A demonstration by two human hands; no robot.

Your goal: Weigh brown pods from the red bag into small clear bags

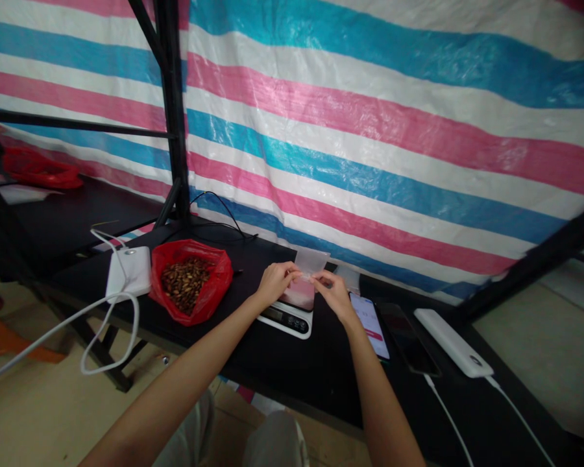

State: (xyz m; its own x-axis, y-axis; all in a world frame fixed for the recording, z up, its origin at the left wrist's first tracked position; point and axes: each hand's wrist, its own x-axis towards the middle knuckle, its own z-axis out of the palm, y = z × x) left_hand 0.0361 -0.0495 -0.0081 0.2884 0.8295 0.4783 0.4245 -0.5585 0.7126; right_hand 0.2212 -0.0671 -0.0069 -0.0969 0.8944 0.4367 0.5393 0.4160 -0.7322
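My left hand (pixel 275 284) and my right hand (pixel 334 293) pinch the two sides of a small clear plastic bag (pixel 312 260). Both hands are over the kitchen scale (pixel 298 324), whose white front edge and dark display panel show between my arms. Part of the scale's top is hidden by the bag and fingers, and I cannot tell what the bag contains. To the left of my left hand stands an open red plastic bag (pixel 220 280) full of brown, seed-like pieces (pixel 185 280). Another clear bag (pixel 348 277) lies just behind my right hand.
Right of the scale lie a phone with a lit screen (pixel 370 324), a dark phone (pixel 411 340) and a white power bank (pixel 451 340) with cables. A white box-like device (pixel 130 272) with a looped cable sits left. Behind the black table hangs a striped sheet (pixel 350 123).
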